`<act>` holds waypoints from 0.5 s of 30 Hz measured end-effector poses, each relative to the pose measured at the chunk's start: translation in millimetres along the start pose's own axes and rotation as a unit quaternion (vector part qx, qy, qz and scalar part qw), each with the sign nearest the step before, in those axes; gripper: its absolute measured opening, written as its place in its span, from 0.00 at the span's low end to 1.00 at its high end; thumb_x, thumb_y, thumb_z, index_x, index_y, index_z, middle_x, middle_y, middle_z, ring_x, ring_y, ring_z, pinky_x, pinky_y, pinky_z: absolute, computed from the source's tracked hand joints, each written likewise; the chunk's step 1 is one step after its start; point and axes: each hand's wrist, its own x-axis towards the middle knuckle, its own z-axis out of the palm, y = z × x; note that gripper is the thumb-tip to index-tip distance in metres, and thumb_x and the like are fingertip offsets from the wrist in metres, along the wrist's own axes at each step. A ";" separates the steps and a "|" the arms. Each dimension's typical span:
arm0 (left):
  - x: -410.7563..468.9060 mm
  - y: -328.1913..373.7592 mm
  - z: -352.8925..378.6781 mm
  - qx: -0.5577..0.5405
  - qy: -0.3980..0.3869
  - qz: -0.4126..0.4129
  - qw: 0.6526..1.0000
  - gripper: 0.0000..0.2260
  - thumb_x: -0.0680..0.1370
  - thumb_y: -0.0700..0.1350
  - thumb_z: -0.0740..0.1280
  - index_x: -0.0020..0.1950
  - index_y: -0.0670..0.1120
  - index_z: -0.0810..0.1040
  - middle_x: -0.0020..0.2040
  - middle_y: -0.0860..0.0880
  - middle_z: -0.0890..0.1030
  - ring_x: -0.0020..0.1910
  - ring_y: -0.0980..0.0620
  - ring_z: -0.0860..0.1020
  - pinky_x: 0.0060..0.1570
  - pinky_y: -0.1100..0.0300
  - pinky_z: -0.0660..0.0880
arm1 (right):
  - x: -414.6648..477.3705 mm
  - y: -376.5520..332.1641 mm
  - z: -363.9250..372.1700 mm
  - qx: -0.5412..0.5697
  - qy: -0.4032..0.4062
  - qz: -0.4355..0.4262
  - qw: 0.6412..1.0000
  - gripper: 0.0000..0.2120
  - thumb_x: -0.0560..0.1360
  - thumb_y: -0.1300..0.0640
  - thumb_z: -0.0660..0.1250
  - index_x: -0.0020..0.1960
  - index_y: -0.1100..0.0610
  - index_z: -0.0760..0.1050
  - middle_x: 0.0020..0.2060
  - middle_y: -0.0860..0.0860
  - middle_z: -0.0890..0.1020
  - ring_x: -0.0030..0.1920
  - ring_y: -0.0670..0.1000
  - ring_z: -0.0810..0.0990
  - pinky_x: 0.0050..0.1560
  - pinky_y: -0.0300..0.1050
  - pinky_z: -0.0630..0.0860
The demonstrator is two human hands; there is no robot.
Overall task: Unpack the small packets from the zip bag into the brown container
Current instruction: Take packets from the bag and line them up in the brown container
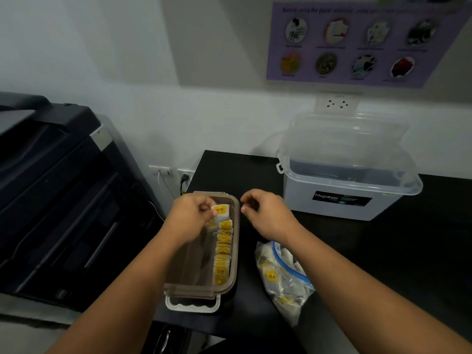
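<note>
- Far left: dark office copier, standing beside the black table; on the wall behind, low down, white wall sockets with a cable plugged in.
- Left of centre: left hand, held over the far end of the brown container; thumb and fingertips closed in a pinch on one yellow-and-white tea packet, lifted just above the others.
- Brown container: oblong, open, set lengthwise on the near left part of the table, with a pale latch folded down at its near end.
- Inside, along the right wall: row of packets, standing on edge and overlapping, from the near end almost to the held packet; left half of the floor bare.
- Centre: right hand, above the table just beside the container's far right corner; fingers curled inward, thumb tip close to the forefinger; impossible to tell whether anything is held between them.
- Right of the container, just beside it: zip bag, clear with a blue zip strip, lying on the table below the right forearm, with more packets inside.
- Far right: clear storage box with a dark label, lid tilted up against the wall.
- Above: purple poster of round pictures.
</note>
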 end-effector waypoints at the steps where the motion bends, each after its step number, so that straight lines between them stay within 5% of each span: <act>1: 2.0 -5.8 1.0 0.015 0.009 -0.031 0.999 0.05 0.77 0.40 0.73 0.44 0.50 0.82 0.38 0.51 0.84 0.35 0.57 0.82 0.42 0.61 0.80 | 0.1 2.3 2.4 -0.006 -0.010 0.015 1.000 0.09 0.80 0.53 0.69 0.60 0.47 0.77 0.48 0.41 0.80 0.50 0.43 0.80 0.53 0.41 0.78; 6: 27.6 -24.9 13.6 0.225 -0.070 -0.140 0.962 0.05 0.77 0.39 0.71 0.51 0.44 0.84 0.47 0.43 0.85 0.48 0.45 0.84 0.55 0.52 0.80 | 4.2 10.6 21.2 0.009 -0.076 0.113 0.991 0.24 0.78 0.47 0.72 0.71 0.52 0.71 0.52 0.49 0.81 0.52 0.48 0.82 0.57 0.48 0.80; 9: 35.3 -32.5 27.8 0.328 -0.097 -0.145 0.928 0.07 0.75 0.37 0.72 0.52 0.42 0.85 0.46 0.42 0.85 0.48 0.44 0.84 0.45 0.54 0.78 | 4.1 12.1 33.2 0.049 -0.104 0.148 0.982 0.29 0.77 0.44 0.72 0.73 0.53 0.67 0.54 0.52 0.83 0.52 0.52 0.83 0.58 0.54 0.81; 15: 40.9 -46.8 50.8 0.402 -0.118 -0.142 0.897 0.17 0.68 0.39 0.79 0.55 0.41 0.82 0.52 0.42 0.85 0.53 0.43 0.84 0.50 0.52 0.80 | 1.3 14.5 39.8 0.079 -0.101 0.145 0.981 0.11 0.80 0.48 0.69 0.58 0.51 0.75 0.49 0.53 0.84 0.49 0.54 0.84 0.58 0.57 0.81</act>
